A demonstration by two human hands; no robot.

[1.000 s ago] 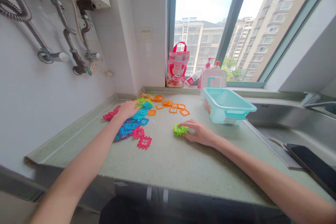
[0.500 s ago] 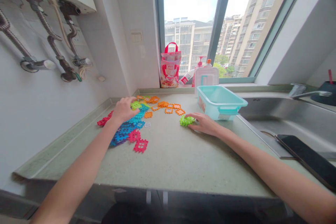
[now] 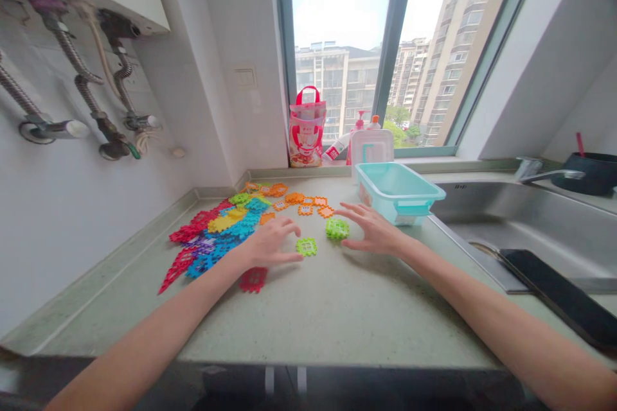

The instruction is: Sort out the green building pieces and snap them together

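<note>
My left hand (image 3: 270,243) lies loosely spread, fingertips just beside a flat green tile (image 3: 306,246); my right hand (image 3: 371,230) is open, holding nothing, fingers next to a small green tile stack (image 3: 337,228). I judge these pieces light, stiff, snap-edged plastic, best pinched by opposite rims. Beyond my right hand, the teal bin (image 3: 400,191) shows nothing inside.

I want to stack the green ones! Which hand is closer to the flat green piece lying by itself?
Probably the left hand: its fingertips lie right beside the flat green piece. The right hand sits by the green stack, farther off.
</note>
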